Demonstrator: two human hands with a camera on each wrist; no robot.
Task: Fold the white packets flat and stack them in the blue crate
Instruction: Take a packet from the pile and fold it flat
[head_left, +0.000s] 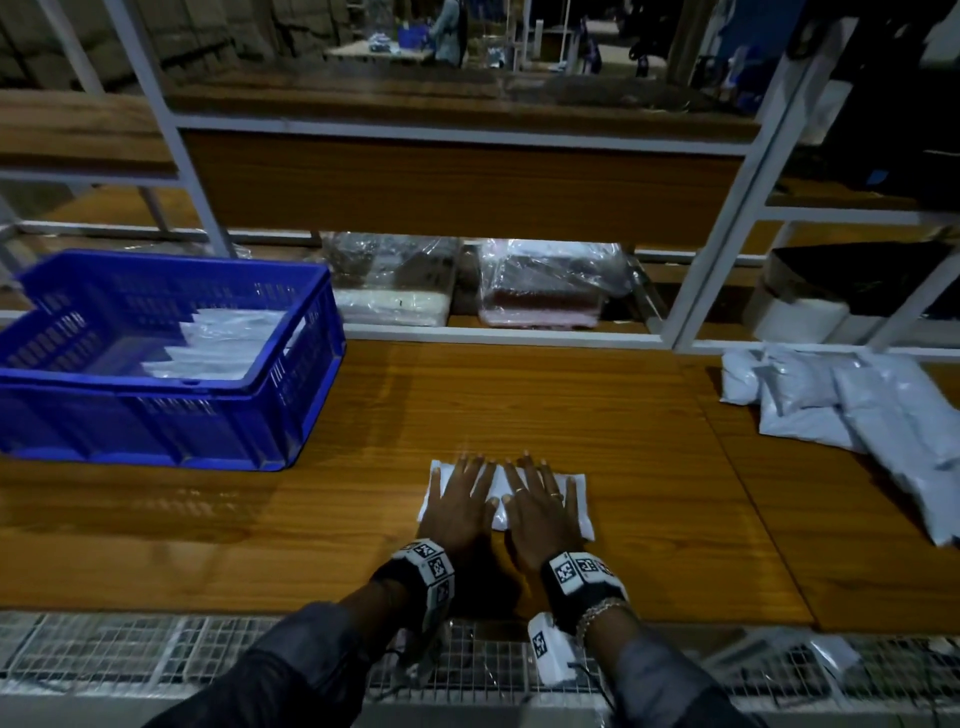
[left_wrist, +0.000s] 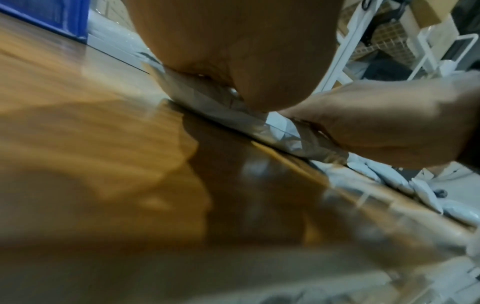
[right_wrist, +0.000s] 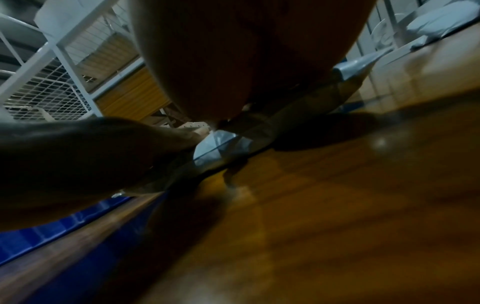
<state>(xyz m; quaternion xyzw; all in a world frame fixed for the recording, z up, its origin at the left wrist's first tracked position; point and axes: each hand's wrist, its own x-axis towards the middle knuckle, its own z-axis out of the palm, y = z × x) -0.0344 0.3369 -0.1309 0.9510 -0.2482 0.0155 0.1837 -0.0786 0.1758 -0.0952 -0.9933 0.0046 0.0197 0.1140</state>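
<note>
No brand or legible writing is seen; only black-and-white square markers are carried on the wrist bands (head_left: 431, 564).

One white packet (head_left: 497, 488) is pressed flat on the table (head_left: 597, 415) under both hands. The left hand (head_left: 462, 506) and right hand (head_left: 540, 512) are laid side by side, palms down, fingers straight and spread, nothing gripped. The packet's left edge shows just past the left hand's outer fingers, its right edge just past the right hand's; a strip is bared between the two thumbs. In the left wrist view the packet (left_wrist: 233, 115) is seen squeezed thin under the palm.

The crate (head_left: 291, 364) is set well beyond the left fingertips, to their left, with white packets stacked (head_left: 223, 343) against its right wall. A loose pile of packets (head_left: 841, 400) is spread well to the right of the right fingers.

Bare tabletop is left ahead of the fingertips up to the shelf rail (head_left: 498, 335). Wire mesh (head_left: 156, 649) lies along the near table edge behind the wrists.
</note>
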